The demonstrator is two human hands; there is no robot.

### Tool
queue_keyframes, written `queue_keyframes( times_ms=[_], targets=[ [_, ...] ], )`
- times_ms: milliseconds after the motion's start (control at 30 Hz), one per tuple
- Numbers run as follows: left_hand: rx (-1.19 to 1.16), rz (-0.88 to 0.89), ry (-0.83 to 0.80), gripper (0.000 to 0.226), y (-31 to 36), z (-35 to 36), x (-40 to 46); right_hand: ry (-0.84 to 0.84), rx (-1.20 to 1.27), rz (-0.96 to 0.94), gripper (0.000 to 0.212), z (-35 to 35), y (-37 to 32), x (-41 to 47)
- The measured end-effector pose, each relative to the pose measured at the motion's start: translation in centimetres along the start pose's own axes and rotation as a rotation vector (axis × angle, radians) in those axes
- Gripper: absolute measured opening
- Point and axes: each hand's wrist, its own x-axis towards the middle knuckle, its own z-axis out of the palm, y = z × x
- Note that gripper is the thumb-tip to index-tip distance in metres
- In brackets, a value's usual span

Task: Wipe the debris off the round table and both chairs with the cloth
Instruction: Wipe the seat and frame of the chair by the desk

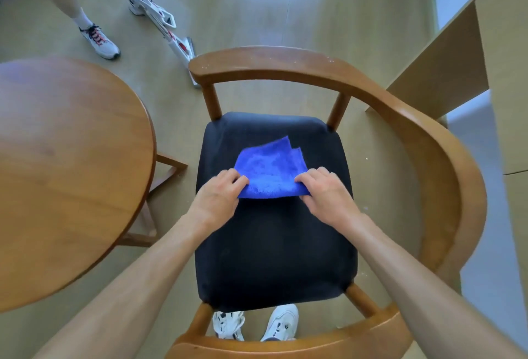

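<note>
Both-handed, blue cloth [271,170] on dark chair seat [274,244]

text: none you can read | labels, brands: none legible to you | numbers, signs: none | red marks on the white stick vacuum [171,36]: too blurred for you to read
</note>
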Motion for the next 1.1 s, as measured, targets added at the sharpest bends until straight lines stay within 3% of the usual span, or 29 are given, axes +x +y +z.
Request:
queue_keyframes(
  times_ms=[133,233,300,400,467,567,633,733,800,933,1100],
  targets=[
    [-0.030,-0.106,-0.335,0.027,0.9,2.8,-3.1,-0.249,-0.020,-0.004,0.023,2.6,-0.8,-2.7],
    [-0.148,-0.151,-0.548,0.032,0.6,2.6,-3.0,-0.369,0.150,0.100,0.028,2.3,-0.6,-3.5],
    [-0.198,-0.193,-0.527,0.035,0.0,2.0,-1.4,-0.326,0.222,0.176,0.030,2.0,-0.2,-3.0],
    [-0.258,-0.358,-0.259,0.041,-0.7,0.7,1.7,-0.051,0.210,0.281,0.037,2.2,0.3,-0.9],
    [-0.253,-0.443,-0.172,0.045,-1.3,-0.3,3.2,0.054,0.176,0.310,0.037,2.3,0.5,0.6],
    [-0.196,-0.486,-0.176,0.043,-2.2,-0.6,3.4,0.023,0.133,0.133,0.033,2.9,0.6,1.9],
    [-0.196,-0.519,-0.190,0.041,-2.6,0.0,2.5,-0.047,0.098,-0.026,0.042,4.0,0.4,2.8],
    [-0.173,-0.570,-0.241,0.039,-3.2,1.9,0.2,-0.379,-0.081,-0.138,0.072,6.7,-0.5,4.3],
    [-0.161,-0.584,-0.292,0.039,-3.4,3.4,-1.7,-0.504,-0.167,-0.147,0.084,9.0,-1.4,4.5],
    [-0.155,-0.601,-0.354,0.043,-3.7,5.3,-4.1,-0.313,-0.241,-0.083,0.071,11.5,-3.0,3.4],
    [-0.146,-0.634,-0.399,0.062,-3.7,5.6,-3.3,-0.145,-0.126,0.017,0.058,11.9,-4.4,1.2]
  ],
)
